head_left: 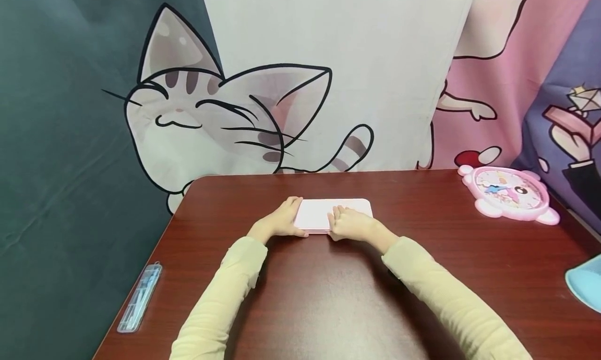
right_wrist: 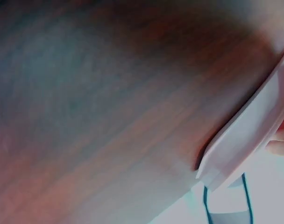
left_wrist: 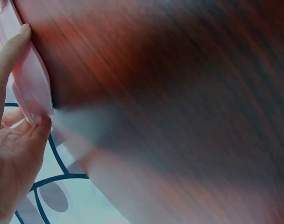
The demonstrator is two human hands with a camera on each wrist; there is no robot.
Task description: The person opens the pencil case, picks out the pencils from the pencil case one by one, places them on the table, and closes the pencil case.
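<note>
A flat pale pink box [head_left: 315, 210] with rounded corners and a white top lies toward the far side of the table. My left hand [head_left: 283, 219] grips its left end, the thumb along the near edge and the fingers round the far corner. The left wrist view shows that thumb and the fingertips against the side of the box [left_wrist: 32, 79]. My right hand [head_left: 353, 224] holds the near edge right of the middle, fingers bent over the top. In the right wrist view only a few fingers show beside the box [right_wrist: 247, 135].
A slim translucent case [head_left: 140, 298] lies by the table's left edge. At the back right is a pink animal-shaped clock [head_left: 509, 193], and a light blue object [head_left: 587, 284] is cut off at the right. Cartoon-printed cloths hang behind the brown table [head_left: 300, 297].
</note>
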